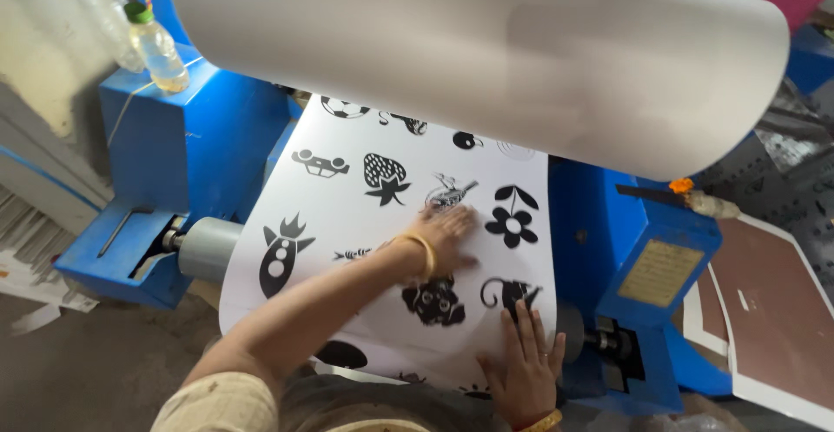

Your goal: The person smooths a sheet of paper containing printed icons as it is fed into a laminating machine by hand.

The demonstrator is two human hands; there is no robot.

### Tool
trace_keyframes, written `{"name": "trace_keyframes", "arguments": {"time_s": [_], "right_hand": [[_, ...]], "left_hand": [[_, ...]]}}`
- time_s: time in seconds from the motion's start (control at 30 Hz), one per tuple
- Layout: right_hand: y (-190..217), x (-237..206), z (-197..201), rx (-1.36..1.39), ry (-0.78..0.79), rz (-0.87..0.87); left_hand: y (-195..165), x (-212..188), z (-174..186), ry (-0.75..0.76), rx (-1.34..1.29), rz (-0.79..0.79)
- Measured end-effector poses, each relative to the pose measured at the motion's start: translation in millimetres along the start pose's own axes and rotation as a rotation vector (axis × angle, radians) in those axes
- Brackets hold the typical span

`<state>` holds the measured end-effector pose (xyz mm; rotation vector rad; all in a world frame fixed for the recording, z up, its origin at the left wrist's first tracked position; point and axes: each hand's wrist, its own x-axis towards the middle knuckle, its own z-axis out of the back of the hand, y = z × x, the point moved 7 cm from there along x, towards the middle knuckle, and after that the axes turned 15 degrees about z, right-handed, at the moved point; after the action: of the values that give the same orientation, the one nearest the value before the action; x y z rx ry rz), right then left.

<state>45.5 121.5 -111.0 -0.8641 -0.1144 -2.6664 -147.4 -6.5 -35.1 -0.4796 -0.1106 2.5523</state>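
Left hand (447, 234) lies flat, fingers spread, gripping nothing, pressing the white printed sheet (347, 215) smooth over the blue machine (191, 136). Right hand (521, 364), also flat and released, pins the sheet's near edge beside the grey roller (208, 248).

Not much clothing is shown here, since only the arms and a bit of the shoulders get caught by the head camera. Both forearms are left bare up past the elbow. A gold-coloured bangle (423, 252) is worn on the wrist of the left hand (445, 239), fairly thick and plain, no stones that can be made out. A second gold bangle (545, 421) is worn at the wrist of the right hand (522, 368), only partly seen at the bottom edge. A thin ring seems to be worn on a right finger, too small to be sure. A short beige sleeve (221, 402) with a faint speckled pattern is seen at the left shoulder, and darker grey-brown cloth is draped below it.
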Motion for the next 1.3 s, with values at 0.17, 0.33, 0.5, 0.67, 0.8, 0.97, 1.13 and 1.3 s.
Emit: {"name": "trace_keyframes", "arguments": {"time_s": [0.17, 0.33, 0.5, 0.67, 0.8, 0.97, 1.13, 1.3], "right_hand": [[-1.0, 4.0, -8.1, -0.068, 0.035, 0.021], [5.2, 29.2, -17.2, -0.115, 0.065, 0.047], [49.5, 88.1, -55.1, -0.028, 0.249, 0.257], [154.2, 145.1, -96.4, 0.074, 0.322, 0.619], [196.5, 197.2, -112.4, 0.053, 0.280, 0.661], [143.7, 250.8, -156.3, 0.111, 0.678, 0.372], [26.5, 247.3, -148.7, -0.105, 0.546, 0.226], [-111.1, 189.2, -120.7, -0.185, 0.619, -0.133]], "left_hand": [[149.2, -15.9, 31.5, -0.188, -0.122, 0.436], [268.6, -94.6, -1.5, -0.471, -0.076, 0.729], [276.3, -160.9, -63.1, -0.911, -0.138, 0.602], [258.1, -193.4, -107.8, -0.968, -0.202, 0.571], [247.0, -207.7, -113.3, -0.954, -0.269, 0.506], [243.4, -212.7, -110.7, -0.898, -0.280, 0.530], [229.4, -201.6, -115.9, -0.778, -0.329, 0.525], [209.4, -188.4, -112.6, -0.710, -0.377, 0.502]]}}
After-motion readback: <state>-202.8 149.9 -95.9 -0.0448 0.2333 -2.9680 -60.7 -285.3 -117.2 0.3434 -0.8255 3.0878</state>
